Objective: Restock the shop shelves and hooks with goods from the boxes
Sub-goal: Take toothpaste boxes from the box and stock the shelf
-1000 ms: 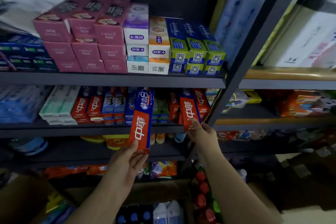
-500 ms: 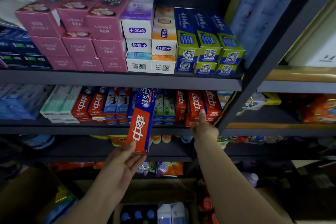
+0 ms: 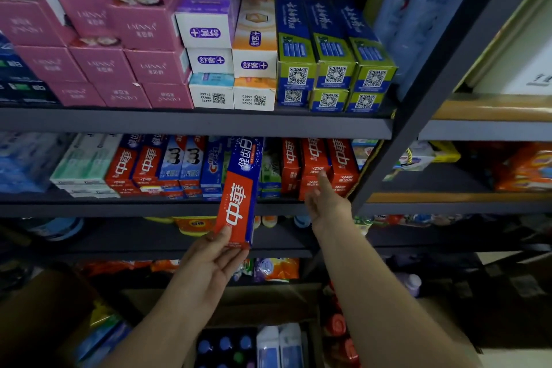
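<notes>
Left hand [image 3: 209, 263] grip holds toothpaste box [image 3: 239, 188] by bottom end, upright; right hand [image 3: 325, 200] relaxed, empty.

Pink boxes [image 3: 134, 39]: stacked in rows up high on the left.
White boxes [image 3: 209, 36]: piled just beside the pink ones, with purple and orange tops.
Blue and green boxes [image 3: 334, 69]: next along to the right, with little square codes on their ends.
Pale blue packs [image 3: 21, 164]: lower down on the far left, blurry.
Orange packs [image 3: 525, 167]: far right, in the dark.
Purple and orange bag [image 3: 276, 269]: lying low down in the middle.
</notes>
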`<state>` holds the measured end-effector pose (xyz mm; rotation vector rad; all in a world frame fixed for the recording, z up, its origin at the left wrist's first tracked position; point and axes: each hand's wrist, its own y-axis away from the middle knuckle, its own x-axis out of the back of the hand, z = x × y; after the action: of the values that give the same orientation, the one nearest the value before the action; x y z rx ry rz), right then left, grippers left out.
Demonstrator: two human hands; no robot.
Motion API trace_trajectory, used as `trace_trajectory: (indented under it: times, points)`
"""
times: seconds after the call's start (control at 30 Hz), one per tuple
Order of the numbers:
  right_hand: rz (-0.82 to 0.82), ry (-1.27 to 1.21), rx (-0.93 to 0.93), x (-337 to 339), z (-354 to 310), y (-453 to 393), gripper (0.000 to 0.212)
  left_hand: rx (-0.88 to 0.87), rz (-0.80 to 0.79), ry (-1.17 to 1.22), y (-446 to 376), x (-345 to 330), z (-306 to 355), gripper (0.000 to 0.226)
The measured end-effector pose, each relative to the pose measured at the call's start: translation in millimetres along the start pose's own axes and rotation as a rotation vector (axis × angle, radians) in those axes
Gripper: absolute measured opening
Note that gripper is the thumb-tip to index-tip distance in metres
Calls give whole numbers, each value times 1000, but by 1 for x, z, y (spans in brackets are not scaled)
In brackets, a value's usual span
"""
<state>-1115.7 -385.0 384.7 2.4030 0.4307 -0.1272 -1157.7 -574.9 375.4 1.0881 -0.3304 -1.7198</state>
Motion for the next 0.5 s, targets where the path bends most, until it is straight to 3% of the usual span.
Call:
trace_trajectory:
  times: [0.13, 0.3, 0.5]
  points:
    - [-126, 289, -81, 16, 32, 38, 37, 7, -32, -13, -1, -11, -6, 48]
    - [-313, 334, 14, 31, 46, 64, 39, -4, -114, -49, -1, -34, -16, 46]
    - [-146, 212, 115, 32, 21, 25, 13, 19, -85, -21, 0, -48, -25, 29]
